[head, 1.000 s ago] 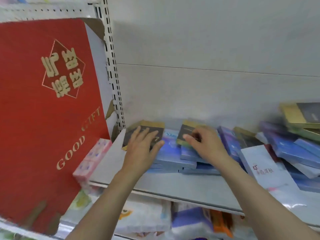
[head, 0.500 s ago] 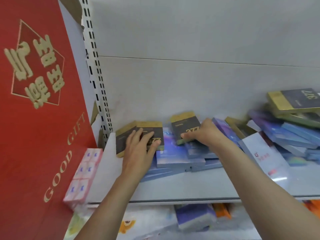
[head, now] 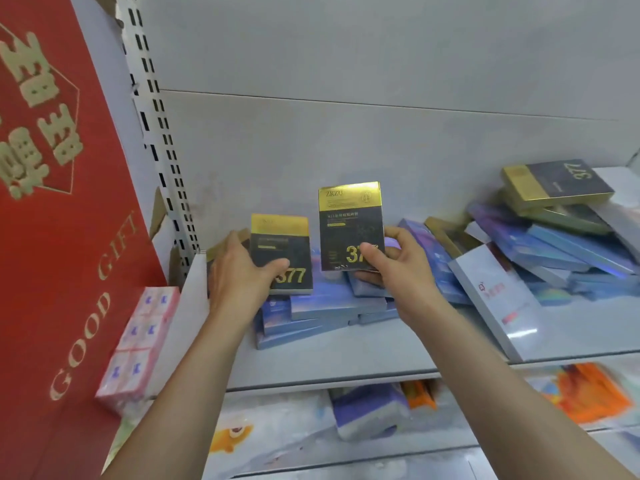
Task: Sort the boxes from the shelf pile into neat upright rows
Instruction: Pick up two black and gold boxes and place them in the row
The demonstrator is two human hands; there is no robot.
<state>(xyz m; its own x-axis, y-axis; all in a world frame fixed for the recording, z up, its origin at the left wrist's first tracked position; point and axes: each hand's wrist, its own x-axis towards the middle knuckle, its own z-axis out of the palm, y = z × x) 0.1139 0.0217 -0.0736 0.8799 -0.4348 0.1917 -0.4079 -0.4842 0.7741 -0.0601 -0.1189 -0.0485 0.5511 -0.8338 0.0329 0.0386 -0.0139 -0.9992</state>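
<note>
A flat black cardboard box with gold top is held upright by the left hand, thumb on its front. A 2nd identical black-and-gold box is gripped upright by the right hand. Both are above the flat blue boxes on the grey metal shelf.

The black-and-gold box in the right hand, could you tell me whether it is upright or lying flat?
Upright: the black-and-gold box is held clear of the pile by the right hand, gold band on top, "377" reading level.
</note>
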